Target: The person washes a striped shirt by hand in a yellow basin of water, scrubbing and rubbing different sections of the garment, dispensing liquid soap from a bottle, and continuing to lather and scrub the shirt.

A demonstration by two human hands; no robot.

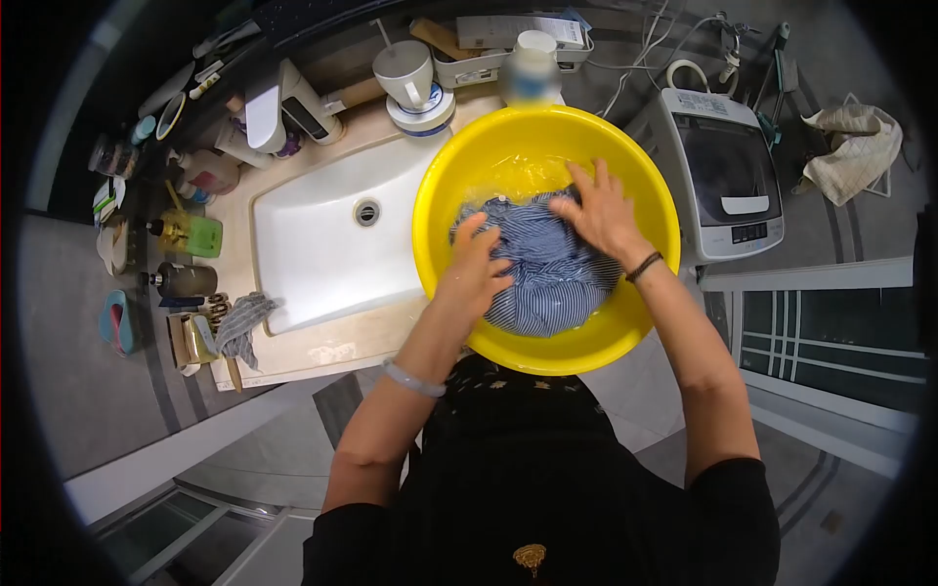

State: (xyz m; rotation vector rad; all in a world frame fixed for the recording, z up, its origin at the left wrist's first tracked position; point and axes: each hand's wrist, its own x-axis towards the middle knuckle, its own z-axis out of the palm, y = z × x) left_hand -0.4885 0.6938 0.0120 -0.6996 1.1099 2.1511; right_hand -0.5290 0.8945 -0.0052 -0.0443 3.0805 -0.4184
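Note:
A large yellow basin (645, 181) stands at the right end of the sink counter. Water and a bunched, wet garment with narrow blue and white stripes (552, 283) are inside it; what kind of garment I cannot make out. My left hand (474, 273) is over the cloth's left side, fingers apart and slightly curled. Over its upper right side, my right hand (601, 210) has its fingers spread. Both hands are at or just above the fabric; whether they touch it is hard to tell.
The white sink (322, 244) adjoins the basin on the left. Behind are a white mug (403, 70) and a blurred white bottle (532, 63). Several bottles, a green soap bottle (200, 234) among them, and a grey cloth (244, 327) line the left. A washing machine (723, 176) stands right.

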